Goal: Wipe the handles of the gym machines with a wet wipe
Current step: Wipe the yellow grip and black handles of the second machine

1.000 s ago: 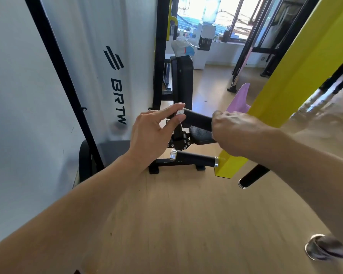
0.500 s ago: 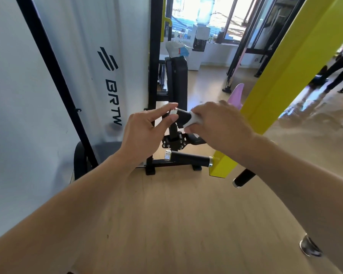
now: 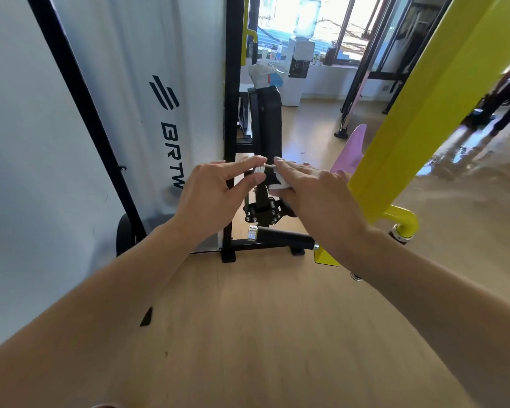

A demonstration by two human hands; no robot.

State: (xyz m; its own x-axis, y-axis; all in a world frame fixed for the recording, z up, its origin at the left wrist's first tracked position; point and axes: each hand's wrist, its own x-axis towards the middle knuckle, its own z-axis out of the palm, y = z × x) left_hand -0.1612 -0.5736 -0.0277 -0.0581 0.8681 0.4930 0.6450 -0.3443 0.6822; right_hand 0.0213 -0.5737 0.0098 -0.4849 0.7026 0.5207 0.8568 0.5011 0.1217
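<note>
Right now the left hand [image 3: 209,198] pinches the silver end cap [image 3: 259,169] of the upper handle [image 3: 270,175] between thumb and first finger, with the other fingers loose. The right hand [image 3: 315,195] is curled over the same black handle and presses a white wet wipe [image 3: 280,184] against it; only a small corner of the wipe shows under the fingers. This handle sticks out sideways from the yellow arm [image 3: 418,113] of the gym machine. A second one, the lower handle [image 3: 286,238], sits below it, near the wood floor [image 3: 262,334], and no hand is on it. The wipe looks thin, soft and damp, so it should bend around the round bar easily, but it could bunch up or slip out if held loosely. I think it is best kept flat under the palm and fingers. The handle looks hard and stiff, with a grippy black sleeve, so it should take a firm rub. The shiny cap looks smooth and may be slippery when wet.
</note>
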